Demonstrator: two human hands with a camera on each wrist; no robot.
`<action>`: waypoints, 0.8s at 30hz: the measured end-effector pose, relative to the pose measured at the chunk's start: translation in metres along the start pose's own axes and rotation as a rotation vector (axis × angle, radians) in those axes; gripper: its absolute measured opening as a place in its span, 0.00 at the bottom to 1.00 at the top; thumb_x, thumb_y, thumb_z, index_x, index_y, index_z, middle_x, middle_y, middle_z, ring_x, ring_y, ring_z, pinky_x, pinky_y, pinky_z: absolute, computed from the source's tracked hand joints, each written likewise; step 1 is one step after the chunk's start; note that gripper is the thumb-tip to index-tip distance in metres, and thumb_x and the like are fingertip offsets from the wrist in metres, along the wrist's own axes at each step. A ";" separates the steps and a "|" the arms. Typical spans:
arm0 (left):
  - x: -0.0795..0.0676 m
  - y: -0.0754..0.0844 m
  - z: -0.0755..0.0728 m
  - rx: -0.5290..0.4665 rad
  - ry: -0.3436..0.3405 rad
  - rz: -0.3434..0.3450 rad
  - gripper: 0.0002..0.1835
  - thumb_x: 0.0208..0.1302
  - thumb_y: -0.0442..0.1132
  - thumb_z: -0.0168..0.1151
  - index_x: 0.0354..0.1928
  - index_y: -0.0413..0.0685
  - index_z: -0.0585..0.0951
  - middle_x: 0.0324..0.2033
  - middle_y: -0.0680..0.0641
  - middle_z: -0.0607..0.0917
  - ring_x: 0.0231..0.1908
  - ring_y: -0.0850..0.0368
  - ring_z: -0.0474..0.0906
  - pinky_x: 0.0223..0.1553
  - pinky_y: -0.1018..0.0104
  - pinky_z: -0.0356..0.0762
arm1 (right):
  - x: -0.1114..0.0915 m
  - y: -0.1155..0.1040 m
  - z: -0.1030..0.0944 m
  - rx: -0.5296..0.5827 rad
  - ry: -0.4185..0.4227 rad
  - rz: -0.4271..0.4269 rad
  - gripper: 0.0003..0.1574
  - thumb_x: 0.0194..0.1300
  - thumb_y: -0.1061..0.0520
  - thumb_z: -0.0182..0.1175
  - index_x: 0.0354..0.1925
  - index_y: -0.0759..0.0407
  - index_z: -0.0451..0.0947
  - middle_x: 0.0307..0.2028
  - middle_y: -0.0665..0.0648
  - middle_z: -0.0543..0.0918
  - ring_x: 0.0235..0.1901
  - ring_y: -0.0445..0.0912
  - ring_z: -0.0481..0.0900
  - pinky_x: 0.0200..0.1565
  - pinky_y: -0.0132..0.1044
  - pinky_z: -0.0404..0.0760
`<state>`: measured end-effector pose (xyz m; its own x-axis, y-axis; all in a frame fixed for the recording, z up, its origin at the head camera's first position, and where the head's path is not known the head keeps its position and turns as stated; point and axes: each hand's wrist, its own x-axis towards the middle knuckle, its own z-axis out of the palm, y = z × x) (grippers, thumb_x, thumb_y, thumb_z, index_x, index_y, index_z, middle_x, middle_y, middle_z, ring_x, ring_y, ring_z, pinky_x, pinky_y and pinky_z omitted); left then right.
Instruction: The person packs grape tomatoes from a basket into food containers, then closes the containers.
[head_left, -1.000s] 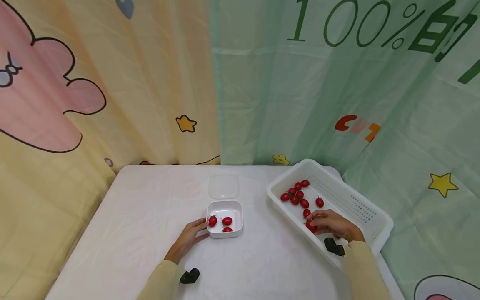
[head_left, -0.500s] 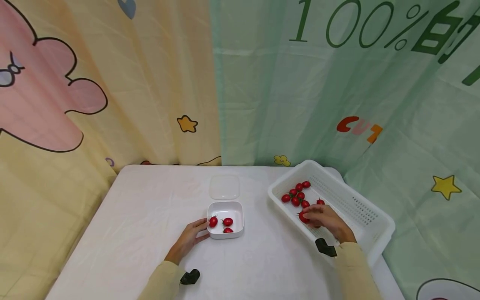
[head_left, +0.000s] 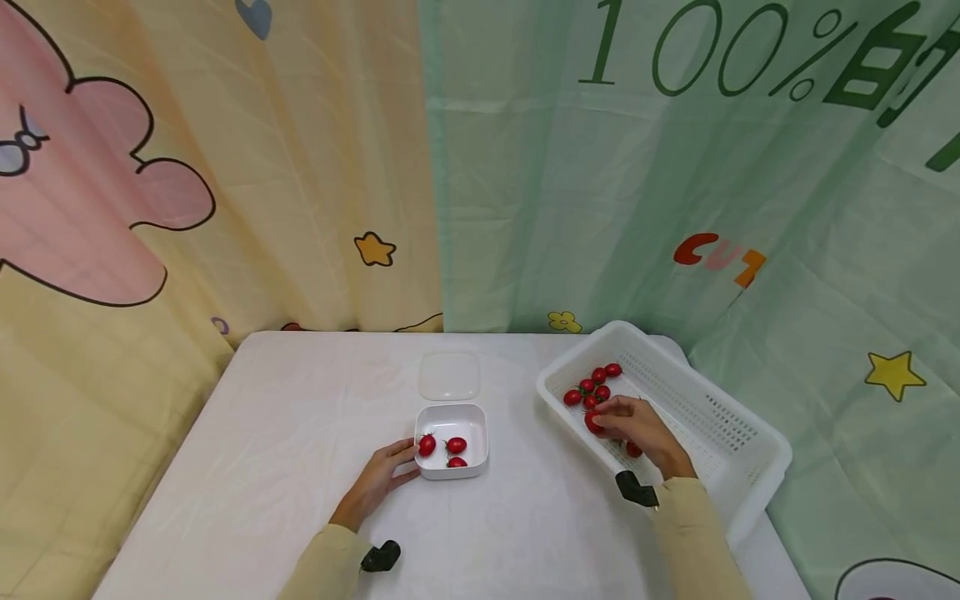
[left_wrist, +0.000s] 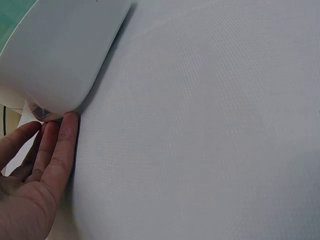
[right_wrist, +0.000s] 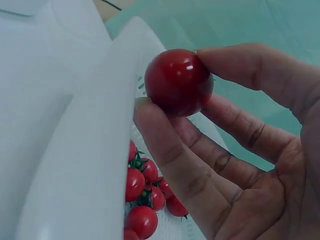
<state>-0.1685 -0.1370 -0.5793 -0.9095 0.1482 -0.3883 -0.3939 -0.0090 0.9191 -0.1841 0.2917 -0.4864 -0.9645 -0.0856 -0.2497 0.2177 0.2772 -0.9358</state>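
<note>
Between thumb and fingertips my right hand (head_left: 637, 427) pinches a cherry tomato (right_wrist: 178, 82), held up over the left side of a white perforated basket (head_left: 738, 425). Several more cherry tomatoes (head_left: 587, 386) lie in the basket, some partly hidden behind that hand. My left hand (head_left: 377, 479) touches the left wall of a small white box (head_left: 471, 417) with fairly straight fingers. In the left wrist view its fingertips (left_wrist: 70, 120) meet the lower edge of the box. Inside the box lie three cherry tomatoes (head_left: 456, 446).
A clear flat lid (head_left: 448, 375) lies on the white-covered table (head_left: 300, 417) just behind the box. The basket sits at the table's right edge. Printed curtains (head_left: 517, 208) hang behind and at the sides.
My right hand has lifted the cherry tomato and moved it left and slightly away from me, from the basket's near part. The left hand and box have stayed in place.
</note>
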 end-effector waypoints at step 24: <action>0.000 0.001 0.002 0.013 -0.012 0.009 0.29 0.72 0.42 0.52 0.67 0.27 0.62 0.64 0.29 0.65 0.61 0.36 0.68 0.57 0.48 0.74 | 0.021 -0.021 0.040 0.079 -0.089 -0.164 0.26 0.64 0.57 0.63 0.56 0.70 0.74 0.49 0.63 0.81 0.45 0.49 0.82 0.51 0.42 0.82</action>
<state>-0.1692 -0.1349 -0.5780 -0.9112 0.1604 -0.3794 -0.3840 0.0027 0.9233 -0.2033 0.2460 -0.4820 -0.9719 -0.2083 -0.1096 0.0728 0.1766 -0.9816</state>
